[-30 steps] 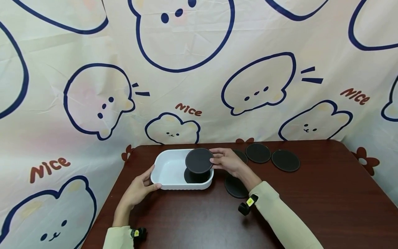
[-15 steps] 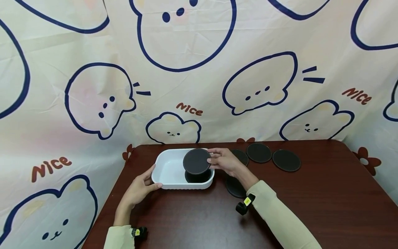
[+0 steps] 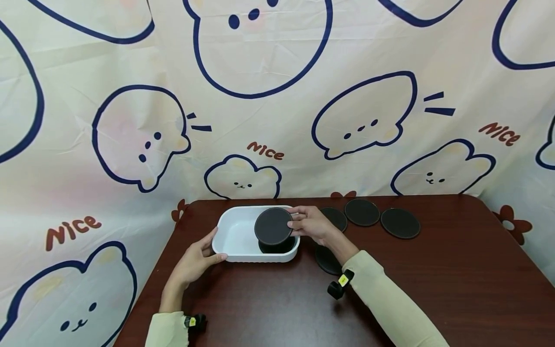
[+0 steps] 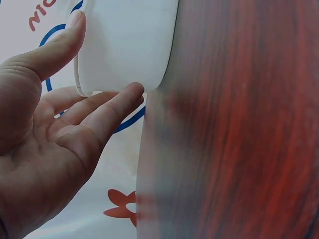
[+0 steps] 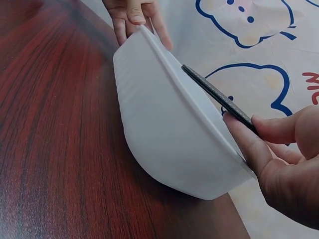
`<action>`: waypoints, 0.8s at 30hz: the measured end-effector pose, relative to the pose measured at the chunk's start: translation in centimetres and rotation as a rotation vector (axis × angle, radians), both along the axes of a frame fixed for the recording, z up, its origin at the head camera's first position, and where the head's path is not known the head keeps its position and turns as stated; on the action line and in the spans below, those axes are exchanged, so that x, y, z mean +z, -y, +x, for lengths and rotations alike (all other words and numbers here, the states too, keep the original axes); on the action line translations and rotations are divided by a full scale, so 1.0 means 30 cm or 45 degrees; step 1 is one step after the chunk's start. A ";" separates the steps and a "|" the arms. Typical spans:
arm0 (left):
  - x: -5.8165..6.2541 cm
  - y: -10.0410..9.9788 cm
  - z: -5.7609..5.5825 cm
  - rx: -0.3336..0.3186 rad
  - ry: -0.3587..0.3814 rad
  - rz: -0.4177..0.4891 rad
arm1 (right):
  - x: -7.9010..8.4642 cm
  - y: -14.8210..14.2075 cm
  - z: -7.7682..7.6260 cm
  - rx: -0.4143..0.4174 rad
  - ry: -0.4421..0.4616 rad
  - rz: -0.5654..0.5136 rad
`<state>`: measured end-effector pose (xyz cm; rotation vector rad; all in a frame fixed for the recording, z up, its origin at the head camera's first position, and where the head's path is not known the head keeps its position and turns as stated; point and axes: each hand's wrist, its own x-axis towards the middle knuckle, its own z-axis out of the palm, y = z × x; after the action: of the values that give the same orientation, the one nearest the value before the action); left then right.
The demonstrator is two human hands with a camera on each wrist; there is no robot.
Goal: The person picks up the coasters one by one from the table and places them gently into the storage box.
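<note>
A white rectangular dish with rounded corners (image 3: 236, 238) sits on the table. My left hand (image 3: 193, 262) holds its left end, thumb at the front rim and fingers along the outer wall, as the left wrist view (image 4: 55, 134) also has it. Over the right half of the dish my right hand (image 3: 313, 224) pinches a thin round black coaster (image 3: 273, 225) by its right edge, thumb on top and fingers beneath. In the right wrist view the coaster (image 5: 219, 97) appears edge-on, tilted above the dish rim. Beneath it, partly hidden, a second dark round shape (image 3: 277, 246) shows inside the dish.
Several more black coasters lie on the brown table (image 3: 455, 270): one at the far right (image 3: 400, 223), one at the back (image 3: 362, 212), and two partly covered by the right forearm (image 3: 336, 219). A printed cloth (image 3: 347, 48) hangs behind the table.
My right hand has moved slightly left with the coaster, further over the dish. The left hand keeps its place on the dish, and the whole head view has shifted a little.
</note>
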<state>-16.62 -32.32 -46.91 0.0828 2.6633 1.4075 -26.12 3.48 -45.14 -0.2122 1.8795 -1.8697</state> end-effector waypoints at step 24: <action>0.003 -0.002 0.000 -0.007 0.014 0.019 | 0.024 0.025 0.024 -0.012 -0.092 0.164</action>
<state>-16.62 -32.27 -46.82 0.0838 2.6420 1.4226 -25.41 2.72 -44.43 -0.2310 2.0441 -1.7611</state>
